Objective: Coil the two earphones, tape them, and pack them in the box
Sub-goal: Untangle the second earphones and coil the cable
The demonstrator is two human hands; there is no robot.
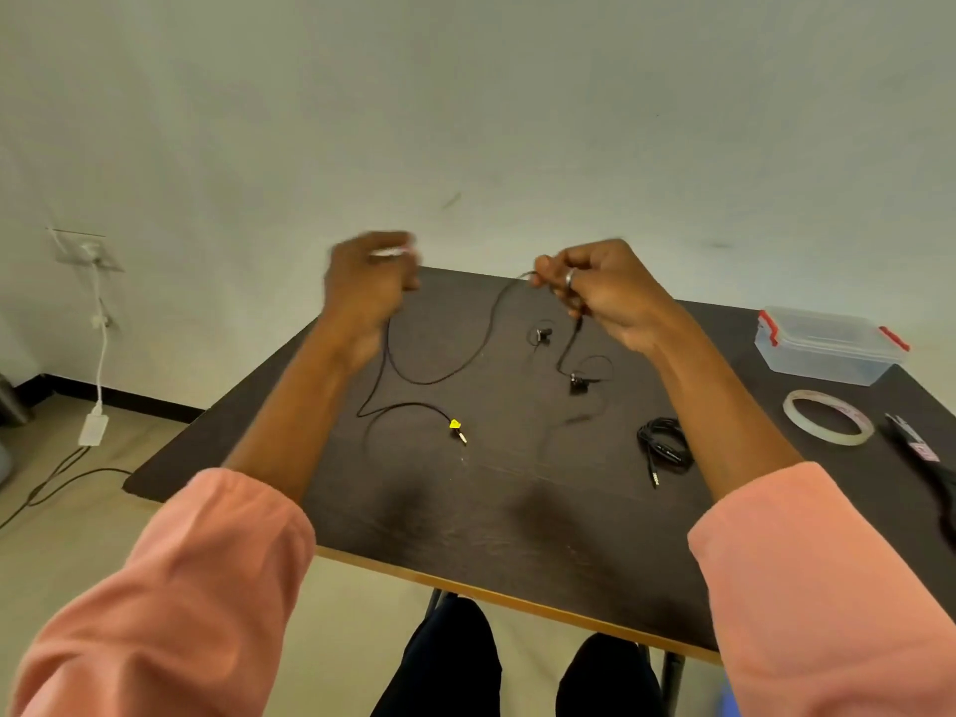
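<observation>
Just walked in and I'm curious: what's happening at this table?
A person is holding one earphone's cable up between both hands. The right hand pinches it; the left hand is blurred, fingers curled. A second earphone lies coiled on the table, untaped. The tape and closed box sit to the right.

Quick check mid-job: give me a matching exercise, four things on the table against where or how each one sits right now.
Things:
1. box
2. tape roll
3. coiled earphone
4. loose earphone

States:
A. cable held up by both hands, plug on the table
B. lid on, far right corner
C. lies flat, between box and scissors
D. bundled, beside the right forearm

Pairs: 1-B, 2-C, 3-D, 4-A
</observation>
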